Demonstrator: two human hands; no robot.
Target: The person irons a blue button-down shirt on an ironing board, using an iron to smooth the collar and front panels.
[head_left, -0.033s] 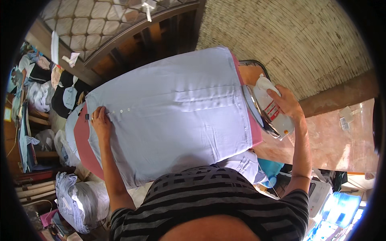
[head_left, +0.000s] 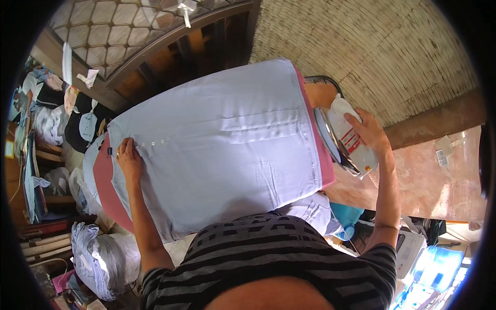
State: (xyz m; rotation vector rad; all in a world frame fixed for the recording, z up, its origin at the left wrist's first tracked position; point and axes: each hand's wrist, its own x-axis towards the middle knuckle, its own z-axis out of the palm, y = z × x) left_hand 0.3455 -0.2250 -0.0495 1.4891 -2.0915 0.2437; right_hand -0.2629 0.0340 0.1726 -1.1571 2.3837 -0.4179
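Note:
A pale blue-grey shirt (head_left: 222, 155) is spread over a pink ironing board (head_left: 111, 191). Small white buttons line its front, and a dark label shows at its left end. My left hand (head_left: 129, 157) rests near the buttons, its fingers bent and closed on the fabric. Past the board's right end, my right hand (head_left: 369, 132) grips a white iron (head_left: 354, 147) with a red-marked side. The iron is tilted, its shiny metal base turned toward the shirt and just beside the hem. Whether the iron touches a support is unclear.
A brown panel with a dark metal frame (head_left: 325, 82) adjoins the board's right end. A lattice gate (head_left: 170, 46) stands behind. Bagged clothes (head_left: 106, 258) lie at lower left, with stacked garments beyond. At lower right are a teal container (head_left: 346, 217) and a blue water bottle (head_left: 439, 268).
The shirt and board appear slightly farther left in the picture, as does the background. Both hands keep their holds.

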